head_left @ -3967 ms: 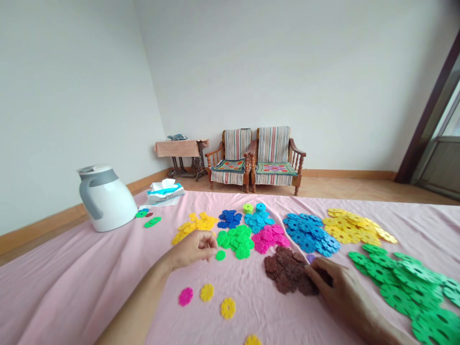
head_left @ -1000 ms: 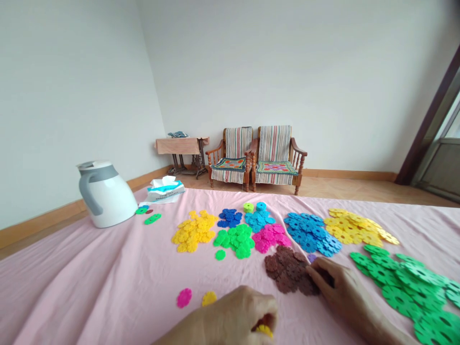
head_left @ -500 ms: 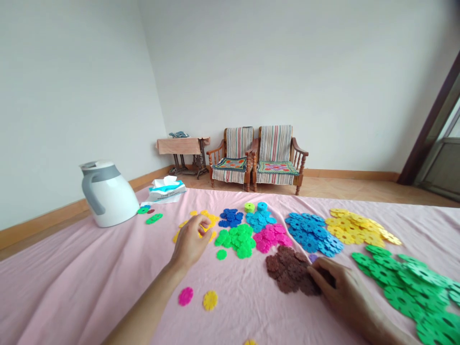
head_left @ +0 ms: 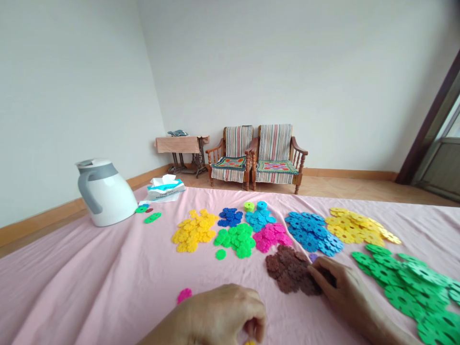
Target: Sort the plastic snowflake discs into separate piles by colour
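My left hand [head_left: 224, 314] is low at the front of the pink cloth, its fingers curled down together. Its fingertips are right beside a yellow interlocking disc [head_left: 250, 342] cut by the bottom edge. Whatever they pinch, if anything, is hidden. A pink disc [head_left: 184, 295] shows just behind that hand. My right hand [head_left: 345, 287] rests with bent fingers at the right edge of a pile of brown interlocking discs [head_left: 289, 268]. Thumb and forefinger touch the pile, but I cannot see what is between them. A purple disc [head_left: 313, 257] lies by its fingertips.
Piles of yellow [head_left: 194, 231], dark blue [head_left: 230, 217], bright green [head_left: 240, 239], pink [head_left: 271, 237], blue [head_left: 311, 232] and larger green discs [head_left: 409, 278] lie across the cloth [head_left: 118, 282]. A white kettle [head_left: 115, 196] and tissue pack [head_left: 165, 190] stand at left; two chairs [head_left: 275, 148] stand behind.
My left hand has moved from above the yellow pile towards me and right, uncovering that pile and covering a loose yellow disc. My right hand has stayed at the brown pile.
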Demonstrator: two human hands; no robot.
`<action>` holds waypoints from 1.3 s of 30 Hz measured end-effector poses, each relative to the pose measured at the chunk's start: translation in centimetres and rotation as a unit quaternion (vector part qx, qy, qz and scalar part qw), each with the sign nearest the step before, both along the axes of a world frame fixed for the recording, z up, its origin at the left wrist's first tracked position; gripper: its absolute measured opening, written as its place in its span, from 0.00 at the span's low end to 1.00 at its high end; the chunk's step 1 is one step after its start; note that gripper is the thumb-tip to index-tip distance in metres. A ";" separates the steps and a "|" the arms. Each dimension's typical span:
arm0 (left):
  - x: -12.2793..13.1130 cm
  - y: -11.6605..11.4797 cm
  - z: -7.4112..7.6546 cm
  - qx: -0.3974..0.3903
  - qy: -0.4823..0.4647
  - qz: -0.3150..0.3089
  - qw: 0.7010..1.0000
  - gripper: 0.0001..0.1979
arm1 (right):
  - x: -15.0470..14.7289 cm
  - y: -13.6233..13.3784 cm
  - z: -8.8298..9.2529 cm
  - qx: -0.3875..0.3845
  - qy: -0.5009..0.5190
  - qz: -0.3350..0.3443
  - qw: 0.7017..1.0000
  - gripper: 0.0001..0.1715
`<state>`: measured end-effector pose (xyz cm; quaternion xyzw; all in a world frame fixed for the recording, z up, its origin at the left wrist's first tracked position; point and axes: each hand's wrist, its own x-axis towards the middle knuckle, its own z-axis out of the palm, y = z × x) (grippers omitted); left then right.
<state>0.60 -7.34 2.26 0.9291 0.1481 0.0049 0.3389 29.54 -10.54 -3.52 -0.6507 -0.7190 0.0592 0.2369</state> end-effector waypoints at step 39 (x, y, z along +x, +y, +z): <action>-7.4 5.2 1.3 -0.049 0.110 0.260 0.958 0.14 | -0.1 -0.1 0.2 0.002 -0.001 0.002 1.000 0.18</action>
